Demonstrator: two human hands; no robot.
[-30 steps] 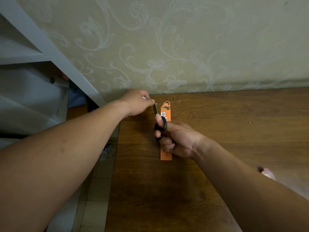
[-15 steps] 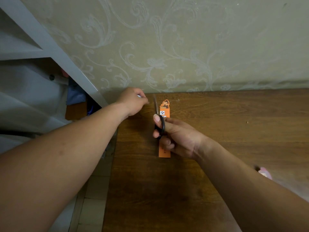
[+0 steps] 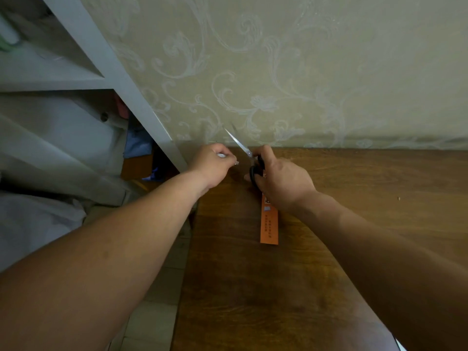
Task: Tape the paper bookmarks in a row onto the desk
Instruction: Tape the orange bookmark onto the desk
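Note:
An orange paper bookmark (image 3: 269,221) lies lengthwise on the wooden desk (image 3: 329,249), its far end hidden under my right hand (image 3: 283,181). That hand grips black-handled scissors (image 3: 255,169), and their blades (image 3: 238,142) point up and left toward the wall. Just left of the scissors, my left hand (image 3: 212,165) pinches a small pale piece of tape (image 3: 228,158) above the desk's far left corner. The two hands are a short gap apart.
A patterned wall (image 3: 278,72) rises right behind the desk. A grey shelf unit (image 3: 88,59) stands at the left, with cloth and blue items below it. Tiled floor (image 3: 157,312) shows past the desk's left edge.
My right hand has moved up and away with the scissors, now covering the bookmark's top, and the blades have swung toward the wall. My left hand stays at the corner, still pinching the tape.

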